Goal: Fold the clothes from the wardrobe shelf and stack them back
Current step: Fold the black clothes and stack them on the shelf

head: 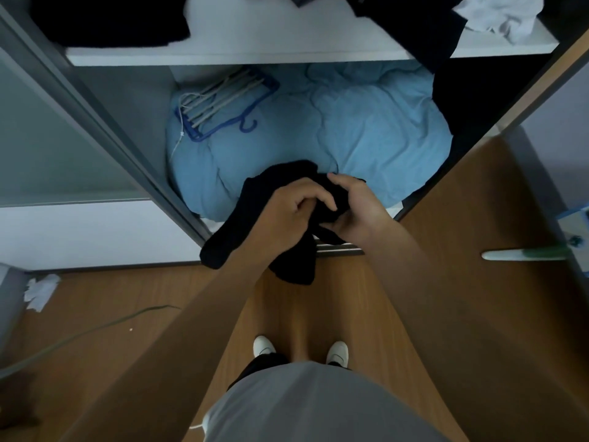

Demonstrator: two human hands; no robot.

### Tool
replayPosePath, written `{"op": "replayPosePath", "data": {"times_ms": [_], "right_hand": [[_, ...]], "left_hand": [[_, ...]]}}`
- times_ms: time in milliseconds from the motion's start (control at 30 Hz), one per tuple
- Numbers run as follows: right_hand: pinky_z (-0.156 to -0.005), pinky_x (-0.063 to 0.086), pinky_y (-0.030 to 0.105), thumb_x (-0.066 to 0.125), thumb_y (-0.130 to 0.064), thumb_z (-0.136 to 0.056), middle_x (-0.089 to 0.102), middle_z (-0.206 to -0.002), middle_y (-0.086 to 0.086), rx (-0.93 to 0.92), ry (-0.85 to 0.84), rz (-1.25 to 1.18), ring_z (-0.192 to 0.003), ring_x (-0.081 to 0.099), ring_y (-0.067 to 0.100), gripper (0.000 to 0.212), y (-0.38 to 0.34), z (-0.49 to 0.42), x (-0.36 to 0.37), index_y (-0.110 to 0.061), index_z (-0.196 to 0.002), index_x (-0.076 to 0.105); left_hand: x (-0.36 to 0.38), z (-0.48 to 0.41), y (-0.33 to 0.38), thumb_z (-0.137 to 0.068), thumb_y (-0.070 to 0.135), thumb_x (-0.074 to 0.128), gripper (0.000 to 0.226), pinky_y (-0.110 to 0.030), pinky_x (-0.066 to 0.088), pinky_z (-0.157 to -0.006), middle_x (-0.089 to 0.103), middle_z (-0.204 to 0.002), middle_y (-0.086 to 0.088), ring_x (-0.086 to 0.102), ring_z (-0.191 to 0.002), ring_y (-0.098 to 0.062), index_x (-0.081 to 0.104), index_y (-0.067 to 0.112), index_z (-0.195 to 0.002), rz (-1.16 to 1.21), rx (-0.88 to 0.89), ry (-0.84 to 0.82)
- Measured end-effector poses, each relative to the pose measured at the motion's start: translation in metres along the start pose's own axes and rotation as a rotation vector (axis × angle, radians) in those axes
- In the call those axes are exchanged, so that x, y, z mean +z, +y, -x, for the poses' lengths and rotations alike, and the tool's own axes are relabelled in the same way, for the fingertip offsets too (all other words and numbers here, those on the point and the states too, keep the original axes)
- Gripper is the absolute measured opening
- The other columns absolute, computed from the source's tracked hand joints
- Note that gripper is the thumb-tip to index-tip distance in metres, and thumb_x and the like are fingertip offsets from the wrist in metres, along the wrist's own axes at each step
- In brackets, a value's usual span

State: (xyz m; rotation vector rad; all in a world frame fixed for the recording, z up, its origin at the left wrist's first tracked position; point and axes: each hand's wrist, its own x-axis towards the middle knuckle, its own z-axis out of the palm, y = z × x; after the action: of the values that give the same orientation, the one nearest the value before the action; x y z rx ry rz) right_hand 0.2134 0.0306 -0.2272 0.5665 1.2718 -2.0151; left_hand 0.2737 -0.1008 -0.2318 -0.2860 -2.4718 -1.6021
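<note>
Wardrobe shelf (242, 55) ahead; left hand (298, 204) and right hand (360, 210), each grip clamped on black garment (251, 218).

Shelf (271, 33) w/ dark clothes (111, 20) + white garment (500, 17).

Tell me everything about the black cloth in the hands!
The black cloth is dark, soft-looking fabric, perhaps knit, with no pattern that shows. It is bunched and not yet folded. The left hand and the right hand both grip its upper middle, so it hangs in the air, with two loose ends drooping to the lower left. It hangs in front of the blue duvet and above the floor. What kind of garment it is cannot be told.
</note>
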Motion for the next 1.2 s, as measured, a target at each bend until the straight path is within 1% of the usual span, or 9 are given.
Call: {"op": "replayPosePath", "data": {"times_ms": [133, 233, 400, 500, 633, 767, 933, 1033, 1200], "right_hand": [[-0.081, 0.060, 0.041, 0.062, -0.010, -0.090, 0.073, -0.110, 0.020, -0.171, 0.139, 0.053, -0.099, 0.072, 0.034, 0.032, -0.002, 0.000, -0.006, 0.001, -0.120, 0.064], [-0.064, 0.059, 0.031, 0.067, -0.009, -0.088, 0.077, -0.090, 0.014, -0.287, 0.097, 0.179, -0.083, 0.076, 0.027, 0.024, -0.002, 0.007, -0.011, 0.001, -0.110, 0.068], [-0.085, 0.059, 0.040, 0.071, -0.011, -0.082, 0.075, -0.103, 0.014, -0.380, -0.007, 0.261, -0.099, 0.073, 0.029, 0.035, 0.005, 0.012, -0.012, -0.003, -0.117, 0.068], [-0.090, 0.058, 0.039, 0.068, -0.012, -0.085, 0.076, -0.106, 0.008, -0.432, -0.055, 0.428, -0.103, 0.071, 0.024, 0.034, 0.003, 0.014, -0.022, -0.011, -0.119, 0.068], [-0.081, 0.059, 0.032, 0.065, -0.008, -0.090, 0.076, -0.104, 0.007, -0.450, -0.042, 0.403, -0.100, 0.073, 0.023, 0.024, 0.000, 0.018, -0.035, -0.017, -0.111, 0.072], [-0.079, 0.060, 0.038, 0.068, -0.011, -0.087, 0.075, -0.102, 0.017, -0.448, 0.056, 0.372, -0.095, 0.073, 0.030, 0.020, -0.011, 0.024, -0.054, -0.005, -0.105, 0.072], [-0.086, 0.051, 0.031, 0.054, -0.027, -0.102, 0.069, -0.100, 0.006, -0.506, 0.211, 0.837, -0.094, 0.066, 0.019, 0.028, -0.013, 0.020, -0.081, -0.005, -0.116, 0.065], [-0.081, 0.041, 0.027, 0.045, -0.028, -0.106, 0.064, -0.094, 0.005, -0.606, 0.316, 1.035, -0.091, 0.059, 0.019, 0.034, -0.011, 0.013, -0.089, -0.001, -0.110, 0.065], [-0.078, 0.044, 0.028, 0.046, -0.027, -0.105, 0.061, -0.083, -0.001, -0.780, 0.337, 0.956, -0.083, 0.058, 0.015, 0.025, -0.016, 0.015, -0.075, -0.012, -0.091, 0.061]], "left_hand": [[-0.014, 0.014, -0.012, -0.088, -0.002, 0.060, 0.024, -0.026, 0.051, -0.096, 0.071, -0.104, -0.002, 0.067, -0.105, -0.014, 0.069, 0.013, -0.105, 0.233, -0.142, -0.108], [-0.017, 0.012, -0.021, -0.096, 0.018, 0.061, 0.019, -0.039, 0.057, -0.090, 0.068, -0.106, -0.006, 0.066, -0.108, -0.025, 0.063, 0.014, -0.115, 0.705, -0.521, 0.083], [-0.009, -0.007, -0.029, -0.080, 0.060, 0.072, 0.079, -0.050, 0.051, -0.099, 0.062, -0.135, -0.007, 0.062, -0.121, -0.027, 0.045, 0.020, -0.144, 0.882, -0.782, -0.014], [-0.003, -0.014, -0.026, -0.084, 0.057, 0.069, 0.064, -0.044, 0.058, -0.087, 0.070, -0.124, -0.001, 0.068, -0.113, -0.021, 0.055, 0.022, -0.136, 0.786, -0.733, -0.098], [0.006, -0.018, -0.034, -0.100, 0.036, 0.055, 0.024, -0.027, 0.059, -0.068, 0.078, -0.094, 0.003, 0.074, -0.091, -0.015, 0.068, 0.018, -0.106, 0.587, -0.662, 0.080], [-0.004, -0.019, -0.048, -0.103, 0.024, 0.050, 0.024, -0.045, 0.057, -0.086, 0.073, -0.098, -0.009, 0.069, -0.094, -0.027, 0.067, 0.014, -0.091, 0.320, -0.658, 0.201], [-0.041, -0.030, -0.062, -0.100, 0.027, 0.053, 0.029, -0.025, 0.051, -0.066, 0.066, -0.078, -0.003, 0.062, -0.072, -0.016, 0.063, 0.015, -0.076, 0.201, -0.750, 0.452], [-0.060, -0.032, -0.071, -0.098, 0.028, 0.059, 0.032, -0.020, 0.043, -0.051, 0.060, -0.067, -0.005, 0.056, -0.057, -0.015, 0.060, 0.012, -0.070, 0.190, -0.790, 0.424], [-0.070, -0.015, -0.098, -0.095, 0.026, 0.064, 0.032, -0.023, 0.031, -0.036, 0.053, -0.045, -0.004, 0.051, -0.040, -0.014, 0.060, 0.006, -0.070, -0.199, -0.769, 0.196]]}}
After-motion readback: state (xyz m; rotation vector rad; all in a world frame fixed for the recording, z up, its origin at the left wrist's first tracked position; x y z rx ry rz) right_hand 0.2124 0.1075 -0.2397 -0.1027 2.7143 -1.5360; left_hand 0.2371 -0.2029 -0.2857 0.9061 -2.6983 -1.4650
